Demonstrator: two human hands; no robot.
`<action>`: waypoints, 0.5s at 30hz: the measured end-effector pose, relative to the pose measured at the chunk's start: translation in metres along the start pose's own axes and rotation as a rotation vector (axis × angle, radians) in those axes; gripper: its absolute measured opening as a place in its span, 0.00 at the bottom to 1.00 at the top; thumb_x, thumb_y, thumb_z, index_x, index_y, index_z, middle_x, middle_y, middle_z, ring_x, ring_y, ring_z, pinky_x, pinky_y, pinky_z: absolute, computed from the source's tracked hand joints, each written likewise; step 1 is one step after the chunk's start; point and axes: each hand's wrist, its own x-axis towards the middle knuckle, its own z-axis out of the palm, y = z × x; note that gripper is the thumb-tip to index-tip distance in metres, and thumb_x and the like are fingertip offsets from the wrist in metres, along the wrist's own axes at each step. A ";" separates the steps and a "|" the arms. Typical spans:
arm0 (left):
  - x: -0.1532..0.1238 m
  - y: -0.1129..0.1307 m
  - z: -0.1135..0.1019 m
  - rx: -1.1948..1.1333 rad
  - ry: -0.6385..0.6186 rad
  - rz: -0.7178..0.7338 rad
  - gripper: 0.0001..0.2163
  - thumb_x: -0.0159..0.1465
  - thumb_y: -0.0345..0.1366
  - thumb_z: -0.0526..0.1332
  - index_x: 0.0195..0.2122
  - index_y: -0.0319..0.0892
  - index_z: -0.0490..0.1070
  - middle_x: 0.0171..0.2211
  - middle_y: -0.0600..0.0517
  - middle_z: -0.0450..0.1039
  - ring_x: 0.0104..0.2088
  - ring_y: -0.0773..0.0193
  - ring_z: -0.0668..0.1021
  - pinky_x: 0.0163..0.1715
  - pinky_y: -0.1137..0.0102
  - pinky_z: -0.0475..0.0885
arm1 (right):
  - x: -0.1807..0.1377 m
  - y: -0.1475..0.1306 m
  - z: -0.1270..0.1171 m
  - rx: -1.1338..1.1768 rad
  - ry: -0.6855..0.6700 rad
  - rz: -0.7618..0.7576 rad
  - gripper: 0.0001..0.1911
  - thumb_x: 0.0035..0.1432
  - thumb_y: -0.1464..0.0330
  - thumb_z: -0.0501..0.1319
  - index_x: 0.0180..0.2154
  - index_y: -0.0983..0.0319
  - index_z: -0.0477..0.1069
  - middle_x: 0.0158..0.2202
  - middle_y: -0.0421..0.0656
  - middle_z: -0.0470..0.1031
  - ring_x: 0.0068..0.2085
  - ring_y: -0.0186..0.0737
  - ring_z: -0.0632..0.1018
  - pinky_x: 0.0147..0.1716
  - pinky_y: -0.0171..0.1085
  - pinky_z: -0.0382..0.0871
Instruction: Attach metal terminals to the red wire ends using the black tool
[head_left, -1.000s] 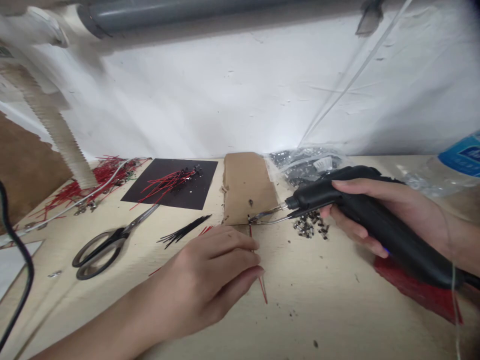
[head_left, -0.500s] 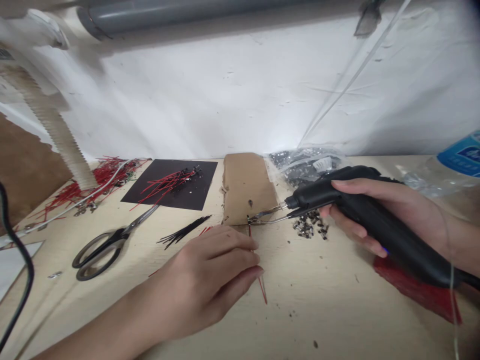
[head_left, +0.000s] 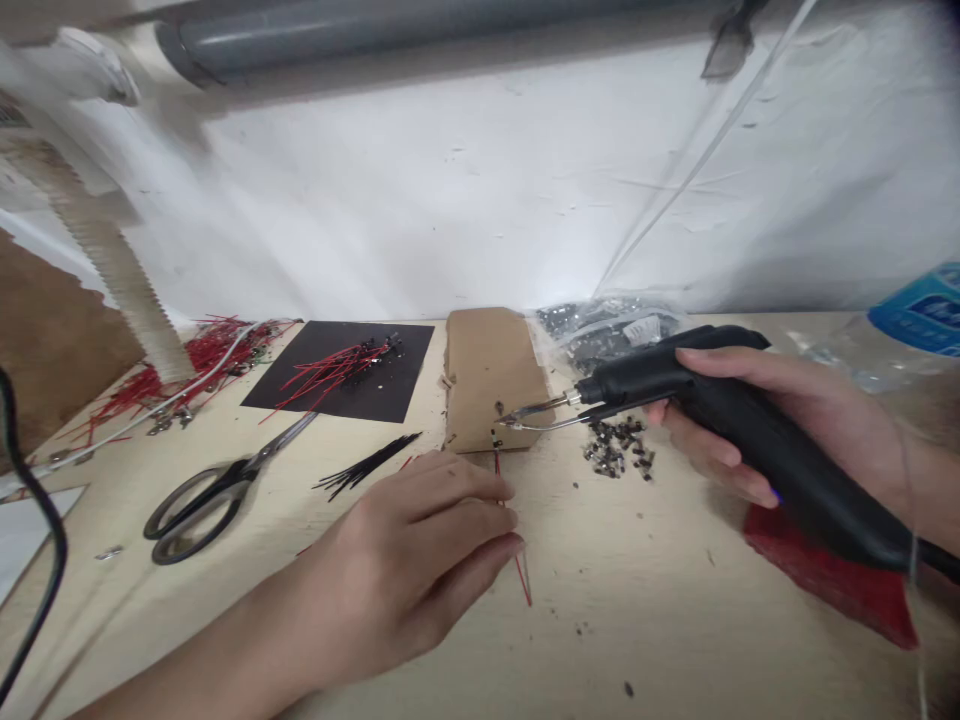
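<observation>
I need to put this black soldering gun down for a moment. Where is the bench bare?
Bare wood lies near the front edge, between the left hand and the red sheet. Crowded: grey-handled scissors, black wire bundle, small metal parts, brown cardboard piece.

Left hand (head_left: 420, 560) covers most of the red wire (head_left: 517, 560); only its two ends show. Small part at the wire's top end, by the cardboard (head_left: 491, 375), too small to identify. Soldering gun (head_left: 735, 440) cord runs off right edge. Bottle (head_left: 919, 310) cropped at right. Black cable (head_left: 37, 560) cut off at left. Loose bits (head_left: 619, 450) on the worktop too tiny to tell.
</observation>
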 end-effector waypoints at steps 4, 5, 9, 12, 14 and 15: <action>-0.001 0.002 -0.002 0.006 0.016 0.019 0.07 0.67 0.22 0.65 0.44 0.33 0.80 0.42 0.41 0.80 0.43 0.60 0.81 0.44 0.68 0.79 | 0.002 0.000 -0.003 0.024 -0.022 -0.077 0.25 0.52 0.48 0.71 0.30 0.66 0.84 0.15 0.42 0.70 0.12 0.35 0.70 0.09 0.30 0.68; -0.001 0.003 -0.003 0.014 0.019 0.021 0.07 0.67 0.22 0.65 0.45 0.33 0.80 0.43 0.41 0.80 0.43 0.60 0.81 0.45 0.68 0.79 | 0.002 0.000 -0.003 0.032 -0.033 -0.088 0.24 0.53 0.49 0.70 0.30 0.66 0.83 0.15 0.42 0.70 0.12 0.35 0.70 0.09 0.30 0.68; -0.003 0.009 -0.006 0.077 0.042 0.028 0.08 0.67 0.22 0.65 0.45 0.36 0.81 0.44 0.43 0.81 0.45 0.60 0.81 0.51 0.66 0.79 | 0.001 -0.001 -0.004 0.082 -0.057 -0.130 0.23 0.53 0.50 0.70 0.30 0.65 0.83 0.15 0.41 0.69 0.11 0.36 0.71 0.08 0.31 0.68; -0.003 0.015 -0.007 0.063 0.078 -0.022 0.09 0.67 0.22 0.66 0.45 0.40 0.81 0.43 0.48 0.83 0.45 0.61 0.82 0.52 0.68 0.79 | 0.001 -0.002 -0.005 0.109 -0.061 -0.156 0.22 0.53 0.50 0.70 0.30 0.64 0.83 0.15 0.41 0.69 0.11 0.36 0.71 0.08 0.30 0.68; -0.003 0.019 -0.007 0.030 0.109 -0.077 0.11 0.66 0.22 0.66 0.47 0.41 0.80 0.43 0.50 0.84 0.44 0.62 0.83 0.49 0.71 0.80 | 0.002 -0.003 -0.005 0.107 -0.062 -0.164 0.22 0.54 0.50 0.69 0.30 0.64 0.83 0.15 0.41 0.70 0.12 0.36 0.71 0.08 0.31 0.68; -0.002 0.021 -0.007 0.019 0.120 -0.097 0.12 0.66 0.22 0.66 0.49 0.40 0.79 0.43 0.50 0.84 0.44 0.63 0.84 0.47 0.72 0.80 | 0.002 -0.003 -0.004 0.097 -0.062 -0.169 0.21 0.54 0.50 0.69 0.30 0.64 0.83 0.15 0.41 0.70 0.11 0.36 0.71 0.08 0.31 0.68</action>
